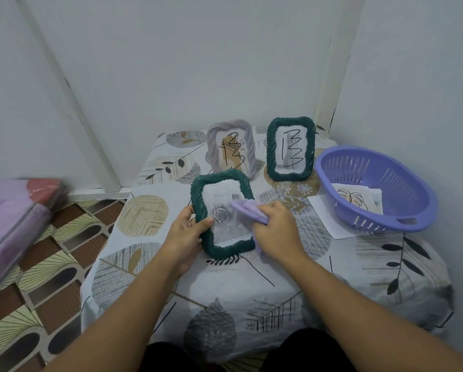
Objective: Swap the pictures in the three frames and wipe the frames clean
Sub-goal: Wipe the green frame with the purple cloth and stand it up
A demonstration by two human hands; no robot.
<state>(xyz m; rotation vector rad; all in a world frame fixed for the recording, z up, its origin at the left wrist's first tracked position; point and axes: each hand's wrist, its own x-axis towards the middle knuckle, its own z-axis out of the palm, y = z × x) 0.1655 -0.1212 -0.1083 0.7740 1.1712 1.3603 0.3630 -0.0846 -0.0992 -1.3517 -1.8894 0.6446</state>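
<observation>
On the table (155,264), under its leaf-print cloth, I see the purple slotted basket (402,210) at the right edge with loose prints (359,200) inside it. Behind my hands two frames stand upright side by side: a pale grey ribbed frame (248,146) with a black line drawing, and a dark green ribbed frame (270,149) with a zigzag scribble. Nearest me, tilted up off the cloth, is a second green frame (198,189) showing a grey rose picture; faint script runs across its top, too blurred for me to read. My left hand (184,232) grips its left edge, thumb on the glass. My right hand's (278,229) fingers are clenched round a lilac cloth (248,209) pressed against the glass.
</observation>
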